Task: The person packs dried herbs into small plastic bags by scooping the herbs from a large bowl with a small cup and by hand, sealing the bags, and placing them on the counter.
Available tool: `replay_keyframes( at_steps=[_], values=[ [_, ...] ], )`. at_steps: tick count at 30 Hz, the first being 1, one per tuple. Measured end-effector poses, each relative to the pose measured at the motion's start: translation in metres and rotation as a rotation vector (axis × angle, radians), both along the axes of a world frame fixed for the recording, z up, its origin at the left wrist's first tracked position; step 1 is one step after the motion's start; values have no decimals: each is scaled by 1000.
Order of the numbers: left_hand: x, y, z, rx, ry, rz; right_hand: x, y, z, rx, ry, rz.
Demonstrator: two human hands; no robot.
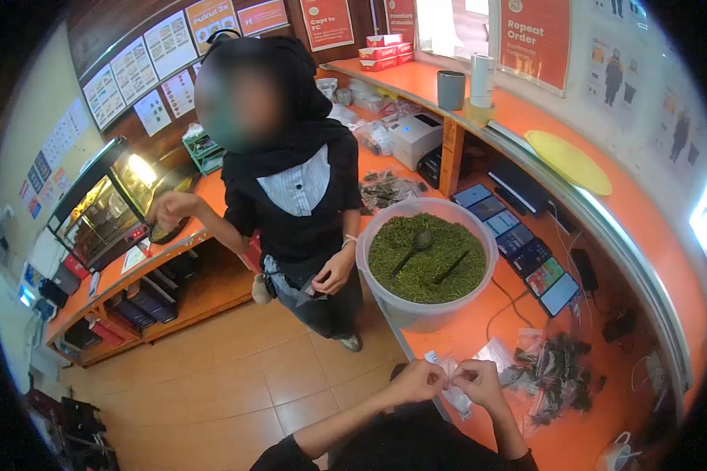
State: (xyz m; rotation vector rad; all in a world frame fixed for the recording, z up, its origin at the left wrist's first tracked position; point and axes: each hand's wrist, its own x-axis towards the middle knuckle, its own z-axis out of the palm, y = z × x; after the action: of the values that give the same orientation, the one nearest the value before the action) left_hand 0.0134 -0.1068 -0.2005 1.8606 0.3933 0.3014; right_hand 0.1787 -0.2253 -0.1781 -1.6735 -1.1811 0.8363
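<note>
My left hand [418, 383] and my right hand [479, 382] meet at the front edge of the orange counter, fingertips pinched together. Between them is a small clear plastic bag [459, 404], its lower part hanging below my fingers. What the bag contains is too small to make out. Beyond my hands stands a large translucent tub [428, 308] of chopped green herbs [401, 275], with a black spoon [423, 240] and another dark utensil [452, 268] lying in it. Right of my right hand lies a pile of small bags filled with green herbs [558, 373].
A co-worker [291, 180] stands to the left of the tub, one hand raised. Several phones [526, 251] lie in a row on the counter [479, 322], with cables nearby. Farther back are more herb bags [389, 191], a white printer [416, 140] and a lit display case [106, 208].
</note>
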Motion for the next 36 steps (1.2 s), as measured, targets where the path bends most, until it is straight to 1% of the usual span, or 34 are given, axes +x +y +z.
replay_keyframes(
  at_steps=[1, 3, 4, 5, 6, 7, 8, 9, 10, 11, 12, 13, 15, 16, 18, 19, 20, 21, 22, 23, 25, 26, 27, 29, 30, 31, 33, 34, 35, 36],
  values=[
    [0, -1, -2, 0, 4, 2, -1, 1, -5, 0, 4, 2],
    [5, -5, -3, 278, 147, 240, -2, 9, -3, 189, -622, -205],
    [6, -2, -2, 278, 143, 241, -1, 10, 7, 134, -459, -230],
    [6, 3, -1, 247, 225, 240, -2, 11, 9, 136, -462, -233],
    [5, 7, 2, 217, 311, 237, -3, 12, 9, 139, -527, -206],
    [4, 6, 4, 217, 310, 233, -5, 12, 10, 139, -593, -177],
    [5, 2, 7, 332, 199, 404, -7, 13, 16, 136, -595, -179],
    [4, -1, 12, 446, 84, 574, -10, 15, 25, 147, -509, -200],
    [3, -3, 18, 446, 83, 572, -10, 17, 30, 160, -423, -220],
    [1, -2, 26, 293, -47, 429, -10, 18, 29, 161, -424, -222],
    [0, -1, 29, 139, -173, 285, -10, 19, 26, 201, -365, -167],
    [-1, 0, 26, 138, -172, 285, -10, 19, 25, 238, -306, -110],
    [-5, 2, 18, 117, -147, 169, -11, 19, 35, 250, -333, -130],
    [-10, 5, 17, 113, -146, 171, -11, 20, 43, 267, -364, -152],
    [-20, 16, 20, -6, 18, 267, -12, 21, 55, 284, -402, -178],
    [-23, 20, 23, -8, 17, 265, -13, 22, 59, 305, -438, -207],
    [-24, 23, 28, 298, -76, 357, -16, 22, 63, 302, -440, -208],
    [-25, 23, 32, 604, -170, 444, -21, 22, 67, 242, -462, -170],
    [-23, 18, 37, 600, -171, 440, -27, 23, 69, 181, -482, -134],
    [-19, 10, 43, 654, -214, 460, -34, 26, 68, 176, -484, -137],
    [-15, 0, 42, 703, -257, 480, -47, 35, 61, 269, -500, -106],
    [-16, -7, 37, 494, -254, 510, -48, 38, 58, 246, -602, -97],
    [-17, -11, 34, 284, -252, 533, -50, 41, 62, 243, -607, -98],
    [-19, -7, 34, 248, -241, 569, -49, 49, 83, 340, -595, -79],
    [-22, -7, 34, 213, -222, 609, -41, 54, 96, 387, -719, -70],
    [-24, -6, 35, 201, -222, 600, -32, 62, 113, 434, -841, -58],
    [-28, -2, 40, 157, -177, 604, -14, 92, 160, 564, -1053, -50],
    [-28, -1, 44, 12, -208, 609, -2, 110, 171, 615, -1176, -3],
    [-28, 0, 49, 20, -213, 597, 10, 125, 175, 668, -1302, 44],
    [-29, 0, 52, -36, -263, 650, 23, 139, 168, 671, -1308, 29]
  ],
)
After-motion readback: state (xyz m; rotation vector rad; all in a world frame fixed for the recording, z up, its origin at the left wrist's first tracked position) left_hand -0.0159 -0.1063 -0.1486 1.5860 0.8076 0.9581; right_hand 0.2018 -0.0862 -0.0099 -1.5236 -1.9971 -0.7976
